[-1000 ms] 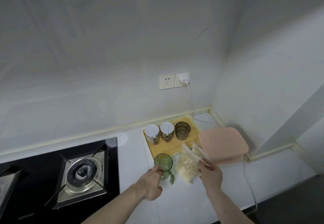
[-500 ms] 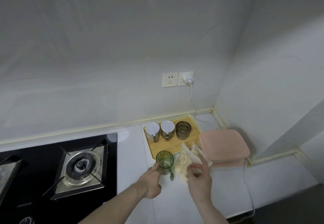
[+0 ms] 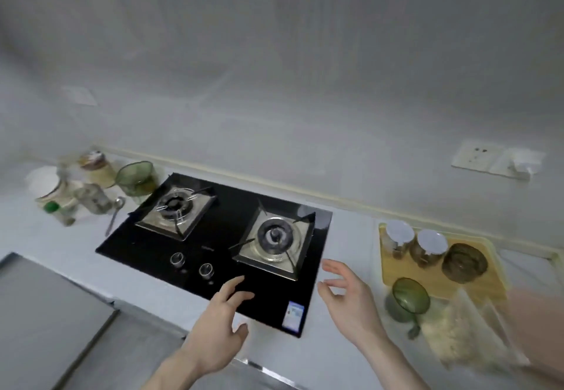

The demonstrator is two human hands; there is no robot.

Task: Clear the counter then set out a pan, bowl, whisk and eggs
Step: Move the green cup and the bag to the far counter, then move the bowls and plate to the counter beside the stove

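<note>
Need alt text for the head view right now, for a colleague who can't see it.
Both hands, left hand and right hand, hover open and empty over the front edge of a black two-burner gas hob. A green cup and a clear bag of flakes sit to the right by a wooden tray of jars; more containers crowd the far left.

Both hands are up in front, empty. Left hand (image 3: pixel 224 313) has fingers spread and relaxed, right hand (image 3: pixel 348 295) is loosely open too, palms kinda facing each other.
</note>
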